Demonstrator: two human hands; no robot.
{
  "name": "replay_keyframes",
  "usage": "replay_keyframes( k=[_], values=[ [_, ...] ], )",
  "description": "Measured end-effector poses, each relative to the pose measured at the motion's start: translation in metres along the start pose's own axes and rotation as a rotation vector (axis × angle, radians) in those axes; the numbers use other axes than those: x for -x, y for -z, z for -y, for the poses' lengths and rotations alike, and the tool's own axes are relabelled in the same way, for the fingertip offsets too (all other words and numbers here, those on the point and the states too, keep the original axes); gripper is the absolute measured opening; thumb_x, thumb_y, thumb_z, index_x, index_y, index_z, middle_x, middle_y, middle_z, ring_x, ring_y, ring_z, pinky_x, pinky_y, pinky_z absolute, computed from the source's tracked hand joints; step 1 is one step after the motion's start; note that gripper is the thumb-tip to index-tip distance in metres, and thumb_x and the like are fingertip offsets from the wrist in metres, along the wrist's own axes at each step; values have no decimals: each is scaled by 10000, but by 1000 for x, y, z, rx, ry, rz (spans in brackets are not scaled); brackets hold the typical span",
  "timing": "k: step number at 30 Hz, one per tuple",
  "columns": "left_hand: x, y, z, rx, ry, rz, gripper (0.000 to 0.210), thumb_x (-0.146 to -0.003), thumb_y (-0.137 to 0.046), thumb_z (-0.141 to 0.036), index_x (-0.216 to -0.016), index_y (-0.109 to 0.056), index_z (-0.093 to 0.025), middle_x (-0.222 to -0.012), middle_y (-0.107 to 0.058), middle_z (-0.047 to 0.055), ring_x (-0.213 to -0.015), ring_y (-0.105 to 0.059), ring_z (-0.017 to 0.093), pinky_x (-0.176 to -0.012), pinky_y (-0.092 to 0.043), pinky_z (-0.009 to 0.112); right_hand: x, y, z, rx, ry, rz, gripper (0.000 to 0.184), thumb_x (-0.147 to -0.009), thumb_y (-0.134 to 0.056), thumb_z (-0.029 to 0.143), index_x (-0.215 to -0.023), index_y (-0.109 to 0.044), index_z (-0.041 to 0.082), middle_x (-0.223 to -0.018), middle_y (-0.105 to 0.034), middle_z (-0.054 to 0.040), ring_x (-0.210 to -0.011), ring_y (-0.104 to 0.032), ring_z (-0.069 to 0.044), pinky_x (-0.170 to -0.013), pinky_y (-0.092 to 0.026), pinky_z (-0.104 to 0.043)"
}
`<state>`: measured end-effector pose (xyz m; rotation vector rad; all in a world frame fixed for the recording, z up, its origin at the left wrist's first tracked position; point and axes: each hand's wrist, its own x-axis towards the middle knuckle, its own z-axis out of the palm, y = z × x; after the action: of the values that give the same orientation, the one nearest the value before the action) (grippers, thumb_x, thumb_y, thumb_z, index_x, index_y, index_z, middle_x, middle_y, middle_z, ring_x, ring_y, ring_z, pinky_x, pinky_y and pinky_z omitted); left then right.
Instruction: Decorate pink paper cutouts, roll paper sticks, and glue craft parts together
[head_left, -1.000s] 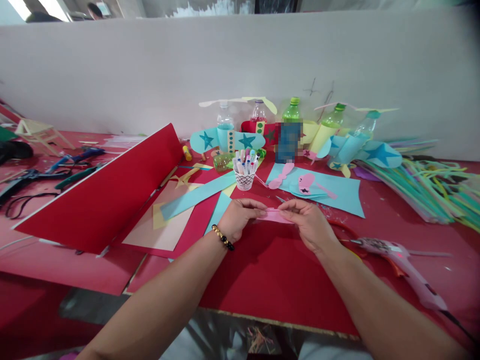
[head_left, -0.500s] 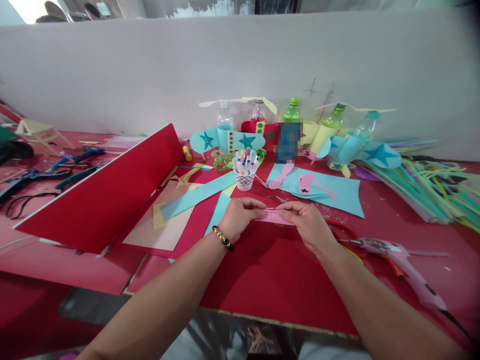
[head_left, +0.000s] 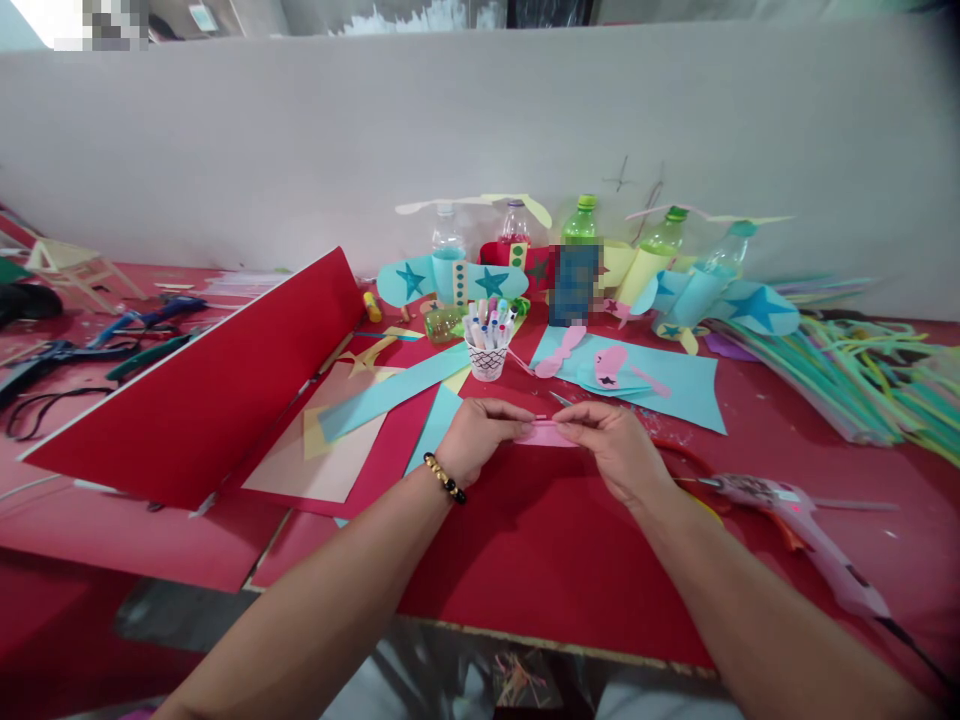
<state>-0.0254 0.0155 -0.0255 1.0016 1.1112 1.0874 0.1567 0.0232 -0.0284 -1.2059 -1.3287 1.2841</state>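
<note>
Between my two hands, just above the red tabletop (head_left: 540,560), is a small piece of pink paper (head_left: 546,435). My left hand (head_left: 480,432) pinches its left end, thumb against fingers, with a beaded bracelet (head_left: 444,478) at the wrist. The right end is pinched in my right hand (head_left: 616,445). Along its top edge the paper looks folded or rolled over. Behind my hands lies a light-blue sheet (head_left: 686,385) with pink cut-outs (head_left: 611,368) on it. A white cup (head_left: 487,363) of markers stands beyond my left hand.
A pink glue gun (head_left: 806,515) lies at right, near orange-handled scissors (head_left: 787,532). Bottle airplanes (head_left: 450,270) line the wall. A red board (head_left: 217,390) leans at left beside paper sheets (head_left: 330,475) and a blue strip (head_left: 397,390). Coloured sticks (head_left: 817,375) lie far right.
Both hands keep their pinch on the pink paper and have barely moved. The whole view has shifted very slightly.
</note>
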Motion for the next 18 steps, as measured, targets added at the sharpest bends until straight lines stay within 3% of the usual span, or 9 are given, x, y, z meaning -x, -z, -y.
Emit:
replay_keyframes(
  k=[5, 11, 18],
  values=[
    [-1, 1, 0, -1, 0, -35, 155, -537, -753, -129, -689, -726, -123, -630, -674, 33, -610, -573, 121, -650, -457, 250, 1, -2, 3, -56, -93, 63, 203, -627, -759, 326, -791, -729, 211, -705, -679, 1, -627, -581, -146, -654, -455, -302],
    [-2, 2, 3, -26, -14, 4, 183, -590, -756, -211, -757, -733, -138, -684, -681, 31, -610, -548, 110, -614, -425, 232, 1, -2, 1, -42, -36, 35, 160, -633, -749, 311, -758, -735, 211, -704, -692, -1, -627, -575, -142, -674, -446, -300],
    [0, -1, 2, -21, -39, 31, 208, -622, -759, -266, -791, -744, -147, -727, -701, 48, -675, -585, 134, -673, -450, 252, 0, -1, 0, -138, -75, 14, 152, -600, -766, 271, -741, -736, 223, -721, -700, -3, -654, -598, -152, -704, -468, -315]
  ],
)
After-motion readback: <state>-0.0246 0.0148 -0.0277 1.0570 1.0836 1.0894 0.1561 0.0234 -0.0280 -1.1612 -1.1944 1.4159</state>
